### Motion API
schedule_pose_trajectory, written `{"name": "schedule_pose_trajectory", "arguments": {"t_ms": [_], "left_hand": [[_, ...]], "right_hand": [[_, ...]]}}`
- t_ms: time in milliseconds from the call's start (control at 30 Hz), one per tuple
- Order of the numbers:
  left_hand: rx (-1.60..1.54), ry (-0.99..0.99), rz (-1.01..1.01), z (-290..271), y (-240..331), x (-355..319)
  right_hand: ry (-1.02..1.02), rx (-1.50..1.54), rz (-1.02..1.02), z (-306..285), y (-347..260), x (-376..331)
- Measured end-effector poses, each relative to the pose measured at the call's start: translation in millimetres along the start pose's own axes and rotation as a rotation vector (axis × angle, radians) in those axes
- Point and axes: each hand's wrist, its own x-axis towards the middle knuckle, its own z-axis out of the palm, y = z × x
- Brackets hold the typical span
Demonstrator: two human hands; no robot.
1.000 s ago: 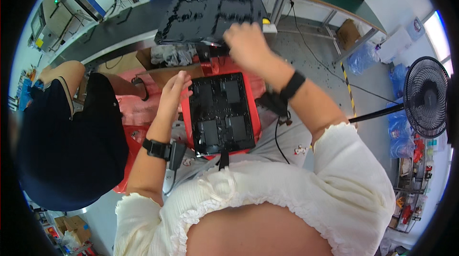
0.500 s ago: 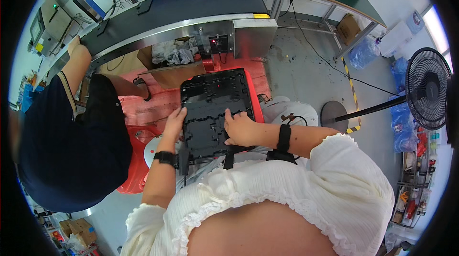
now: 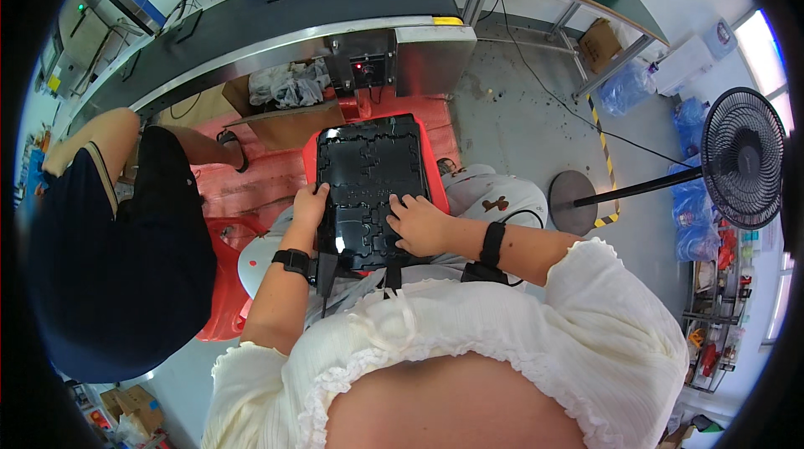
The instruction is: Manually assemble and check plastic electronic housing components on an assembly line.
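A black moulded plastic tray with jigsaw-like raised outlines lies in front of me, on top of a red plastic support whose lower part is hidden. My left hand grips the tray's left edge, thumb side up, with the other fingers partly out of sight along the rim. Flat on the tray's right part rests my right hand, fingers spread, holding nothing. Both wrists wear black straps.
A conveyor crosses ahead, with several flat black pieces on its belt. Below it stands a cardboard box of plastic bags. Close on my left sits a person in dark clothes. A black fan stands at right, its cable crossing the floor.
My view has shifted slightly. The tray now sits straighter, its far edge more level, and red shows on both sides of it. Both hands stay on the tray. The person's left arm has drawn back from the conveyor.
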Motion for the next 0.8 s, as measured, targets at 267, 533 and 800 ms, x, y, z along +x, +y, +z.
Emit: {"name": "schedule_pose_trajectory", "arguments": {"t_ms": [267,533,800], "left_hand": [[-0.224,-0.010,-0.105,13.4,-7.9,10.1],[-0.177,-0.069,-0.166,13.3,1.4,2.9],[-0.304,0.205,0.385,-102.1,51.1,47.0]], "right_hand": [[0.202,0.045,0.075,-1.6,16.6,7.8],[0.055,0.049,0.028,-16.5,19.9,-2.2],[0.493,0.344,-0.160,-227.9,159.3,49.8]]}}
